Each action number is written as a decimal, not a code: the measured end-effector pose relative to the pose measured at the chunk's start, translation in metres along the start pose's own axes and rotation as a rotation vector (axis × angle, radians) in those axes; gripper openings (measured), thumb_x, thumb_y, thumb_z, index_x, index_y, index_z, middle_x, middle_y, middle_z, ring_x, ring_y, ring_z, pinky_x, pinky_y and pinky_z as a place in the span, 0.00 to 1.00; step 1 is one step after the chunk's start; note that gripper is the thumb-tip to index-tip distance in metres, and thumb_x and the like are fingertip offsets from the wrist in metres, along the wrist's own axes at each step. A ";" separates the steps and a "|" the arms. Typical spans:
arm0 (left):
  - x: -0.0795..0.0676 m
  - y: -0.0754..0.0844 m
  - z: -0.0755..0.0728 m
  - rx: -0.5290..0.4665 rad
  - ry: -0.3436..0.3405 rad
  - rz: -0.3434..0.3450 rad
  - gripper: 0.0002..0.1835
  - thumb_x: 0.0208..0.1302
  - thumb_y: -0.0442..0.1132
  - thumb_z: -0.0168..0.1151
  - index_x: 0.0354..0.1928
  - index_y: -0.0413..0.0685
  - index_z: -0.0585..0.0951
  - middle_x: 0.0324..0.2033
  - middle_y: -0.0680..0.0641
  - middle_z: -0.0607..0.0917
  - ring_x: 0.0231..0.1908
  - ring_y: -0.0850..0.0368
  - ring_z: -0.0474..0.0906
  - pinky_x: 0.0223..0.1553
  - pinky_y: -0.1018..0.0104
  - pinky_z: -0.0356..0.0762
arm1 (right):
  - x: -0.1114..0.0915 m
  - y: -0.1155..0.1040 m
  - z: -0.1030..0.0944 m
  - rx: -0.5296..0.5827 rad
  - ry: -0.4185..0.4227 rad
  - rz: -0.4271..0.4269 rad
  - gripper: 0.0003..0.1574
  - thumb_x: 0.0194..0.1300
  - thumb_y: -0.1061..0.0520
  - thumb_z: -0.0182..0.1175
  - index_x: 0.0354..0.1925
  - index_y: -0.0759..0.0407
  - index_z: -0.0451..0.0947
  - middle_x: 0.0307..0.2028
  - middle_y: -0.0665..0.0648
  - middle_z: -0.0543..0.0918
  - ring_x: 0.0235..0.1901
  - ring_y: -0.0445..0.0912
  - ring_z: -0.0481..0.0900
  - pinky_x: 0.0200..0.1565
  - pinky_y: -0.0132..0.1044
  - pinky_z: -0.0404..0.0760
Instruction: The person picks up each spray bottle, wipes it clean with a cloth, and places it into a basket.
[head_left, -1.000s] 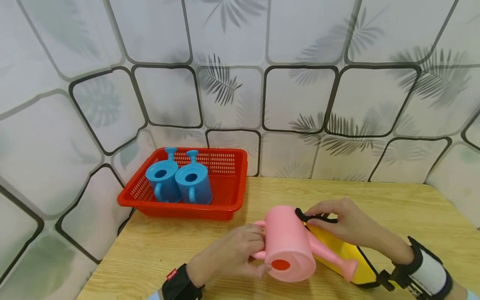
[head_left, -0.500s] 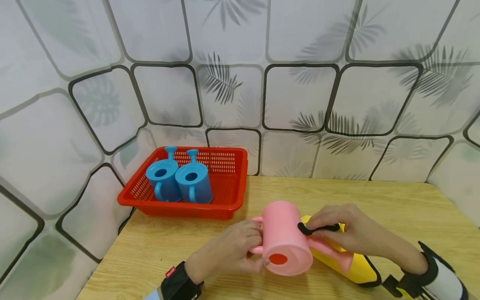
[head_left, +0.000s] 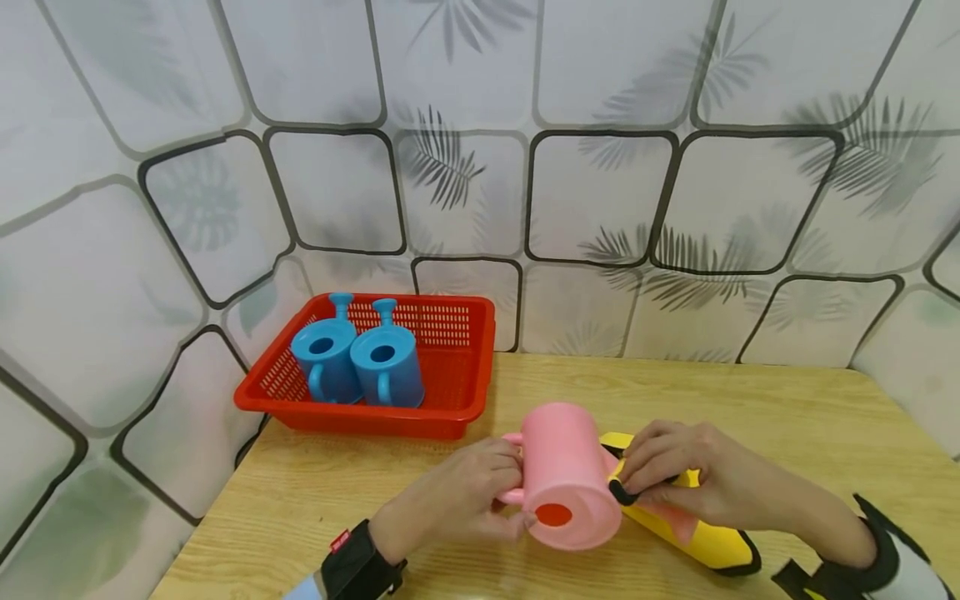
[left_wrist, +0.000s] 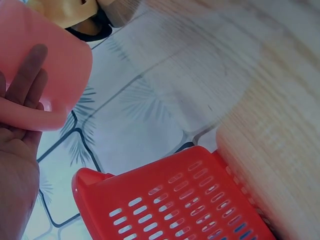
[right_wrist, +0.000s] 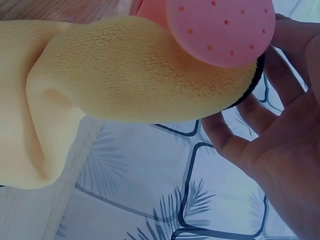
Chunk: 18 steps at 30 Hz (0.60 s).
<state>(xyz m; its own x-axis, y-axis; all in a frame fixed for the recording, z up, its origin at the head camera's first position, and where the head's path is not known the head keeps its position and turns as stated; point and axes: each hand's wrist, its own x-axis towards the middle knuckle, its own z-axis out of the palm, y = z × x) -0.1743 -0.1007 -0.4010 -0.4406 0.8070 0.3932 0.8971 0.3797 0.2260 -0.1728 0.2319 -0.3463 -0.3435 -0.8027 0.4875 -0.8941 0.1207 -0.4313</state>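
Note:
In the head view, a pink watering can [head_left: 566, 471] is held tilted over the table, its base with an orange-red spot facing me. My left hand [head_left: 461, 500] grips its handle; in the left wrist view the fingers pass through the handle [left_wrist: 35, 117] against the can's side. My right hand [head_left: 693, 475] pinches the edge of a yellow cloth [head_left: 716, 546] with black trim, at the can's spout. The right wrist view shows the fuzzy cloth [right_wrist: 135, 75] draped beneath the pink sprinkler head [right_wrist: 225, 30], with the right fingers at the cloth's black-edged end.
A red plastic basket [head_left: 450, 425] stands at the back left of the wooden table [head_left: 810, 442]. Two blue watering cans, one left [head_left: 330, 375] and one right [head_left: 397, 379], sit in it. Patterned wall covering [head_left: 592, 200] rises behind and to the left.
My right hand has moved down and slightly right along the spout, bringing the cloth's edge over it. The pink watering can has shifted a little left and up, still in my left hand.

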 end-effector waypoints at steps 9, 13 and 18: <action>0.000 0.000 0.000 -0.011 0.001 0.008 0.11 0.71 0.52 0.61 0.40 0.54 0.83 0.33 0.59 0.82 0.43 0.66 0.74 0.55 0.78 0.72 | 0.001 0.003 0.001 -0.085 0.059 -0.007 0.31 0.48 0.74 0.75 0.48 0.47 0.87 0.46 0.47 0.89 0.49 0.40 0.83 0.53 0.24 0.79; 0.000 0.001 0.001 -0.020 0.011 0.040 0.10 0.70 0.51 0.62 0.40 0.54 0.83 0.32 0.59 0.82 0.43 0.66 0.73 0.55 0.79 0.71 | 0.000 0.008 0.000 -0.077 0.075 0.018 0.31 0.48 0.75 0.74 0.48 0.49 0.87 0.45 0.47 0.89 0.49 0.39 0.84 0.52 0.23 0.80; 0.001 0.004 0.001 -0.033 0.037 0.071 0.08 0.68 0.49 0.64 0.38 0.55 0.81 0.30 0.59 0.80 0.41 0.66 0.72 0.55 0.79 0.70 | -0.001 0.016 -0.001 -0.049 0.114 0.011 0.33 0.47 0.78 0.72 0.50 0.54 0.86 0.45 0.52 0.90 0.48 0.40 0.85 0.49 0.24 0.81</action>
<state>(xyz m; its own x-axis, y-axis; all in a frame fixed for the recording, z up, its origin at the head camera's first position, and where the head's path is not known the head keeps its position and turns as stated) -0.1711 -0.0974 -0.4007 -0.3772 0.8138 0.4422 0.9249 0.3064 0.2251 -0.1873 0.2348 -0.3532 -0.3813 -0.7298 0.5674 -0.9020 0.1595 -0.4011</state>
